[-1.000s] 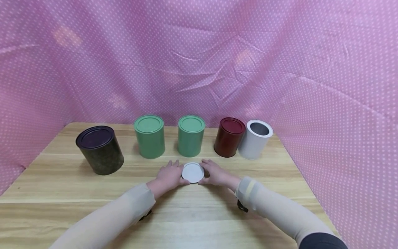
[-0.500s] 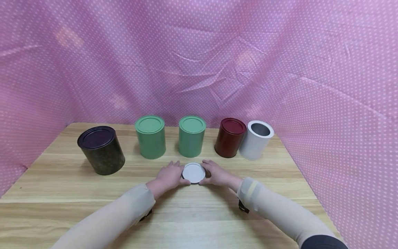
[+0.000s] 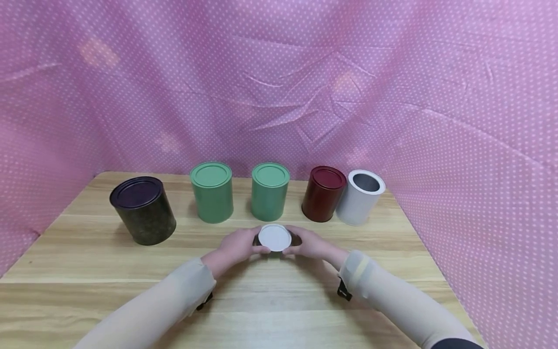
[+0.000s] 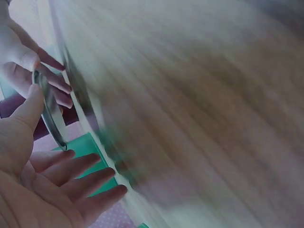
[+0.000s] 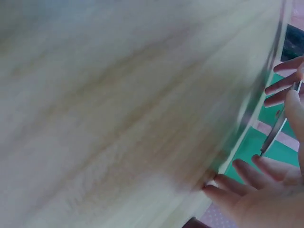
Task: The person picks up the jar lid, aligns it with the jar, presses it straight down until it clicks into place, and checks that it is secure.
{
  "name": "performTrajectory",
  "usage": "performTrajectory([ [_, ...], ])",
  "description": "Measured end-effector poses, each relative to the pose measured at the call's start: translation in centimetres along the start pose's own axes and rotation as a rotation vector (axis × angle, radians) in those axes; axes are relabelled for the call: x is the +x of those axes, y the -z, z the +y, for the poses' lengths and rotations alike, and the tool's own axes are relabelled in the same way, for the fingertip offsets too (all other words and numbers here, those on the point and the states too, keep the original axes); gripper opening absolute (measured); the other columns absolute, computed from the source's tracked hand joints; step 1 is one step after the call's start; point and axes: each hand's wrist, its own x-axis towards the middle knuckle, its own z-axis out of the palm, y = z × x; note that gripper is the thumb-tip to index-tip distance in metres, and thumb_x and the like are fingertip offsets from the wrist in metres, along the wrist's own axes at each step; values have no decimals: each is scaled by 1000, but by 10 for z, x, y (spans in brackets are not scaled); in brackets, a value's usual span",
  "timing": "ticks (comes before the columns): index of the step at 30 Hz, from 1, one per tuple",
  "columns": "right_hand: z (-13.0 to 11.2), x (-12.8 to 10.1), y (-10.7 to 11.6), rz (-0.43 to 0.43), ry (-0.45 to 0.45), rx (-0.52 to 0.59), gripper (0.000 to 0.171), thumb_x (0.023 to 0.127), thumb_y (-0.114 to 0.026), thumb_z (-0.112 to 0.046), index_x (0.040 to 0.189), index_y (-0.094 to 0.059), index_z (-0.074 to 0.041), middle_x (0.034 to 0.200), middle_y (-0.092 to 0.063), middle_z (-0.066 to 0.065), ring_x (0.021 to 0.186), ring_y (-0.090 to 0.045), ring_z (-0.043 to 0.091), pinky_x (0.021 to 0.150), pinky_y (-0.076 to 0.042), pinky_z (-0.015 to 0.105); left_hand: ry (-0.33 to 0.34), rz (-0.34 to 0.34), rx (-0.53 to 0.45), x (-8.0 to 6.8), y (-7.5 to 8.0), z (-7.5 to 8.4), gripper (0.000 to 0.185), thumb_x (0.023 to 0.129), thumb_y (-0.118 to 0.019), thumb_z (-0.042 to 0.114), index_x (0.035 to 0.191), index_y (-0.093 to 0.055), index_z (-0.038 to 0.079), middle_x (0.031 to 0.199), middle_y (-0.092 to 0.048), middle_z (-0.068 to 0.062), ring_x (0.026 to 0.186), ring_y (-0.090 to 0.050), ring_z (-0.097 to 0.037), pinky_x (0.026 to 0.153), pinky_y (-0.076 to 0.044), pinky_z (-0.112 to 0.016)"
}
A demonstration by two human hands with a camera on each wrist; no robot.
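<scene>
A round white lid (image 3: 274, 237) is held just above the wooden table (image 3: 279, 300), in front of a row of tins. My left hand (image 3: 239, 245) grips its left edge and my right hand (image 3: 307, 244) its right edge. In the left wrist view the lid (image 4: 49, 114) shows edge-on, with my left hand (image 4: 33, 175) putting its thumb on the rim and its fingers underneath. The right wrist view shows the lid's thin edge (image 5: 274, 130) above my right hand (image 5: 266, 194). At the right end of the row a white tin (image 3: 360, 198) stands without a lid.
Along the back stand a dark tin (image 3: 143, 209), two green tins (image 3: 211, 191) (image 3: 270, 191) and a dark red tin (image 3: 323, 193), all lidded. Pink dotted cloth (image 3: 279, 87) walls in the table on three sides. Both wrist views are blurred.
The white lid lay flat on the table between my hands; now both hands have closed on its edges and lifted it a little.
</scene>
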Motion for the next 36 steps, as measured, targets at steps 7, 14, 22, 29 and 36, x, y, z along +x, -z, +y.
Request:
performTrajectory([
  [7, -2, -7, 9, 81, -1, 49, 69, 83, -77, -23, 142, -47, -6, 141, -52, 17, 134, -46, 34, 111, -37, 51, -8, 49, -104, 3, 5, 6, 57, 81, -75, 41, 130, -60, 17, 122, -67, -5, 114, -63, -27, 91, -52, -47],
  [14, -1, -12, 16, 113, 53, 167, 69, 85, -75, -16, 143, -42, 2, 145, -47, 21, 135, -42, 41, 106, -39, 59, 17, 84, -143, 7, 12, 13, 67, 80, -75, 41, 138, -54, 13, 130, -63, -10, 120, -59, -29, 96, -50, -49],
  [22, -3, -13, 25, 140, 95, 268, 68, 87, -72, -12, 145, -39, 3, 148, -41, 23, 135, -40, 45, 106, -38, 60, 65, 83, -263, 9, 22, 19, 78, 81, -75, 40, 145, -44, 8, 144, -50, -14, 133, -47, -32, 109, -39, -51],
  [29, -9, -12, 39, 241, 138, 285, 67, 86, -72, -12, 145, -41, -1, 146, -45, 22, 134, -43, 41, 108, -39, 55, 4, 156, -260, 17, 31, 27, 78, 83, -73, 40, 148, -40, 10, 146, -48, -16, 134, -45, -34, 109, -39, -52],
  [36, -12, -12, 49, 259, 176, 326, 70, 86, -72, -8, 146, -38, 0, 145, -45, 25, 129, -48, 41, 109, -38, 50, 24, 165, -295, 21, 39, 33, 79, 83, -74, 41, 148, -39, 12, 149, -45, -14, 137, -42, -33, 110, -36, -53],
])
